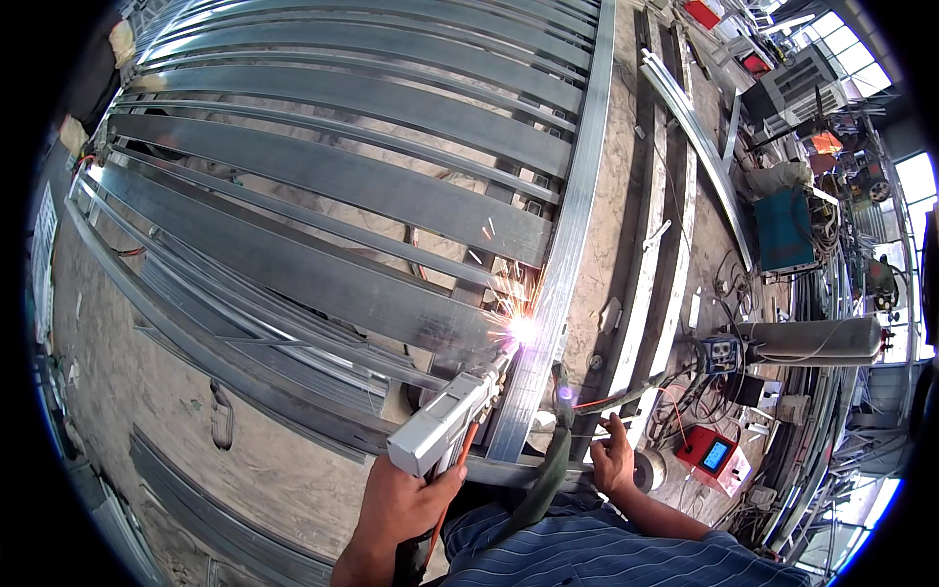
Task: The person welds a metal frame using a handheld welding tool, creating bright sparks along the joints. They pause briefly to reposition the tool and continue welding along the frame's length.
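My left hand (pixel 399 501) is closed around the handle of a boxy grey welding gun (pixel 445 416). Its nozzle points up and right at a bright weld spot (pixel 523 330), where orange sparks spray out. That spot lies where a wide flat slat (pixel 391 303) meets the long side tube (pixel 577 225) of a large metal frame. An orange hose (pixel 460 460) runs down from the gun past my wrist. Beside a thick dark green hose (pixel 553 474), my right hand (pixel 613 458) has its fingers apart, at the edge of the metal bars, with nothing visible in it.
Long steel bars (pixel 641 284) lie right of the frame. Farther right are a gas cylinder (pixel 817 338), a wire feeder (pixel 722 354), a red box with a screen (pixel 712 455) and a teal machine (pixel 784 235). At the far left, a co-worker's gloved hand (pixel 73 135) is beside the frame.
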`<state>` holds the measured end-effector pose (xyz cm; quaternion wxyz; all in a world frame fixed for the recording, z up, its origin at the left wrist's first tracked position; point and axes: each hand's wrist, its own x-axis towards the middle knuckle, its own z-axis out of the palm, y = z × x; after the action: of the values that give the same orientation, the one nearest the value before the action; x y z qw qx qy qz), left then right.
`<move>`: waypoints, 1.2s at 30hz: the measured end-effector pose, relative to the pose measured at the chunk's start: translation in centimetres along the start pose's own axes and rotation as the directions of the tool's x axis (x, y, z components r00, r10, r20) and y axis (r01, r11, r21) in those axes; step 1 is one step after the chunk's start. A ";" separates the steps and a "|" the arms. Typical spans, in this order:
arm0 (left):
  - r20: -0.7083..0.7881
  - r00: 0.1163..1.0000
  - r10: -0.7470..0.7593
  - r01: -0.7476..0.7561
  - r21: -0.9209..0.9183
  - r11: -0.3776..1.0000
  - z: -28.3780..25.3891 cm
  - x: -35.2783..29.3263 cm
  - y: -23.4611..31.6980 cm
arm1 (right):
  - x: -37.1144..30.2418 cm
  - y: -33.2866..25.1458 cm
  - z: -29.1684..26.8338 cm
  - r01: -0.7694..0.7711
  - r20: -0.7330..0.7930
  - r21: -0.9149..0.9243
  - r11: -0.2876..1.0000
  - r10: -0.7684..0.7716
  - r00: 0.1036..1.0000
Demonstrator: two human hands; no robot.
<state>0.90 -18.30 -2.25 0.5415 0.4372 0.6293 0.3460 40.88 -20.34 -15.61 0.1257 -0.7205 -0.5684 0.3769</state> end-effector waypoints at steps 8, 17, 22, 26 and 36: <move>-0.005 0.998 -0.057 0.057 -0.029 0.998 0.2 -0.7 -0.6 | 0.0 -1.3 0.0 -0.046 -0.016 0.038 0.998 0.046 0.999; -0.217 0.937 -0.272 0.133 -0.500 0.856 -1.8 -3.7 1.9 | -0.1 -2.3 -0.3 -0.054 0.006 -0.023 0.998 0.054 0.999; -0.271 0.939 -0.213 -0.009 -0.639 0.769 -3.5 -3.0 -2.9 | -0.1 -2.4 -0.5 -0.064 0.026 -0.027 0.998 0.065 0.998; -0.322 0.932 -0.167 -0.102 -0.674 0.732 -5.4 -2.2 -7.2 | -0.2 -2.0 -0.4 -0.033 0.011 -0.070 0.997 0.034 0.999; -0.333 0.938 -0.091 -0.191 -0.720 0.667 -9.6 0.6 -11.5 | -0.1 -1.3 -0.1 -0.073 -0.062 -0.121 0.990 0.066 0.996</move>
<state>-10.53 -21.73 -11.24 0.5446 0.1291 0.5048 0.6572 40.03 -20.03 -14.74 0.0844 -0.7569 -0.5612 0.3242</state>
